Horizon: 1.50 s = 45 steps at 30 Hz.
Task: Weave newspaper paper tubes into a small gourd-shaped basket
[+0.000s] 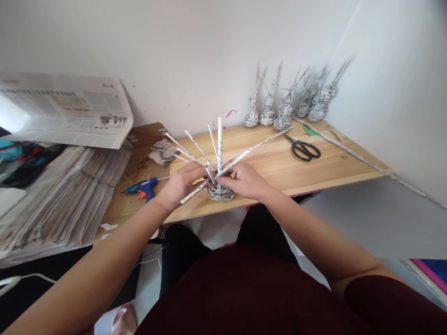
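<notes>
Grey-white woven paper pc (pixel 221 193) sits lower ctr of the frame in the head view, on the front edge of the wooden counter (pixel 324 174), btwn the person's two hands. It's a short round base w/ rolled-paper stakes fanning up & out; one thick upright tube (pixel 220 144) stands tallest, approx. mid-frame.

L hand (pixel 176 186) is at the base's left side, fingers curled in round the lower stakes; the exact pinch pt is partly hidden. R hand (pixel 249 181) is opp., thumb & index fingers closed on the lower end of a long rolled tube (pixel 268 139) just above the rim; its thin end slants off toward the upper right.

Black-handled scissors (pixel 305 150) lie right of ctr, w/ a green scrap (pixel 310 131) near them. Several gourd-shaped woven pcs (pixel 267 113) stand by the wall, upper right, w/ loose ends sticking up. Another long paper strip (pixel 349 147) runs along the counter's right side.

Left of ctr: blue glue gun (pixel 148 186) w/ orange trigger, next to the L wrist, & a crumpled cloth (pixel 163 152) behind it. Far left: thick stack of newsprint (pixel 80 195), w/ a spread newspaper sheet (pixel 70 107) above it, upper left.
</notes>
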Motion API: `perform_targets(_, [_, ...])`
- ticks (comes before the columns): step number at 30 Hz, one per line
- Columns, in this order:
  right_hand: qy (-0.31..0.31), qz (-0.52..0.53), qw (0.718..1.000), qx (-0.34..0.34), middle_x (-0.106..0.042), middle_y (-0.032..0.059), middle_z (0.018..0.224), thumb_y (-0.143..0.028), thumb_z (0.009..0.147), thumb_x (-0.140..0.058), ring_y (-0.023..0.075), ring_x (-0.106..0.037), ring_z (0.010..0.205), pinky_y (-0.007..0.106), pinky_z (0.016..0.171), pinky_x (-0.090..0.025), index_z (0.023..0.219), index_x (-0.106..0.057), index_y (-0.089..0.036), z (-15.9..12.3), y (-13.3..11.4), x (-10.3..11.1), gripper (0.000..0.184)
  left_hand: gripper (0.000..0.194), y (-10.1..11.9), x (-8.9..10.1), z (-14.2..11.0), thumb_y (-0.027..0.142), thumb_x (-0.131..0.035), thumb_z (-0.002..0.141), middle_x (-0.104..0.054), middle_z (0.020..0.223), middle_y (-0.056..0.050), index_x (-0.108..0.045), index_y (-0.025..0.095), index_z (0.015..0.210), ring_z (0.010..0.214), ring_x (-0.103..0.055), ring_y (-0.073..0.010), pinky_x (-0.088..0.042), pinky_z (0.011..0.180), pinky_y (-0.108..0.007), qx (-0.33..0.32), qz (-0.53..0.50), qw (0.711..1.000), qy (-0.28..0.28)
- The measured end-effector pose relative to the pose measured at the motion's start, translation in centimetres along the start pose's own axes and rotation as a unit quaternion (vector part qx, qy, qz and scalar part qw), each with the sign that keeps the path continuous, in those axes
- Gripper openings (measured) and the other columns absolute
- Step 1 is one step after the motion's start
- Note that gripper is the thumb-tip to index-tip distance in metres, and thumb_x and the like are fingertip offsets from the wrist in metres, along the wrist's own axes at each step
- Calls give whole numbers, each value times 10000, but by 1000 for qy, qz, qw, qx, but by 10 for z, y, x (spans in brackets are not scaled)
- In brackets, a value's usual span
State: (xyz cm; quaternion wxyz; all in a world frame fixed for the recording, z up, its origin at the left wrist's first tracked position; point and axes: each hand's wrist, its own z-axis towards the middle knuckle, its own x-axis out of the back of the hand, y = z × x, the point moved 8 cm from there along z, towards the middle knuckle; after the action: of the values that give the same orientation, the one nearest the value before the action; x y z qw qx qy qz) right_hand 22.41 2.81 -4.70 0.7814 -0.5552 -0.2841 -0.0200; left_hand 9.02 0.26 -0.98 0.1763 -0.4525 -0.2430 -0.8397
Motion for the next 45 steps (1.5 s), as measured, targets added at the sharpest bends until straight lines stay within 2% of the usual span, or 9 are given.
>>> perform_targets(2, [19,20,1000,-12,-736,15,797,-226,811,-733,150,-643,742,277,706,-446,859,-739,-178,-3,4,2,68,236,-1,2,-1,397,-607,953,-709,909,-75,-734,197,953,857,-659,-181,-529,796,-311,4,-1,1000,14])
perform_targets(4, [28,63,998,-12,-729,-4,799,-233,772,-767,134,-626,719,265,689,-445,886,-714,-181,-5,8,3,136,244,-3,5,-2,413,-628,937,-700,924,-80,-750,202,940,882,-657,-189,-531,814,-325,17,15,999,34])
perform_targets(9, [-6,125,992,10,-741,9,872,-177,785,-711,142,-649,798,280,753,-479,912,-729,-181,-6,15,3,128,270,-7,4,-6,459,-712,865,-698,957,-89,-761,196,901,932,-670,-208,-545,862,-351,39,3,998,57])
perform_targets(15, [8,83,996,-13,-732,-2,837,-109,776,-691,132,-637,780,267,739,-465,848,-730,-181,-3,15,5,109,289,-14,-5,-9,455,-741,842,-713,929,-82,-764,190,953,869,-698,-186,-566,786,-310,51,-49,995,66])
perform_targets(22, [-42,107,993,-24,-731,3,839,-135,787,-715,128,-630,768,263,719,-481,855,-730,-179,2,17,1,82,317,-18,-7,-9,447,-777,808,-714,910,-89,-772,182,982,833,-700,-187,-573,742,-307,58,-76,994,48])
perform_targets(26, [-50,57,997,-18,-729,8,834,-147,781,-724,135,-632,760,271,708,-479,863,-730,-179,6,14,2,89,289,-19,-7,-9,441,-761,830,-719,896,-82,-773,185,964,830,-699,-182,-571,754,-306,63,-71,994,46])
perform_targets(33, [-22,-54,998,-35,-704,25,750,-165,766,-681,168,-616,687,307,657,-451,883,-708,-189,6,5,0,122,198,-20,-9,-9,382,-773,830,-725,909,-72,-760,192,883,876,-699,-189,-572,815,-327,82,-87,991,51])
perform_targets(38, [-6,-63,998,-32,-690,21,715,-141,740,-664,162,-604,663,308,658,-443,857,-694,-181,6,4,0,127,187,-24,-8,-9,297,-738,851,-723,956,-90,-765,177,991,874,-705,-187,-575,812,-315,107,-140,984,3])
perform_targets(45, [-10,-44,998,-42,-656,-3,680,-179,721,-676,153,-575,641,305,640,-432,815,-668,-199,9,6,-1,96,204,-28,-10,-11,352,-711,865,-720,913,-93,-778,181,953,854,-691,-200,-571,801,-340,139,-129,982,23])
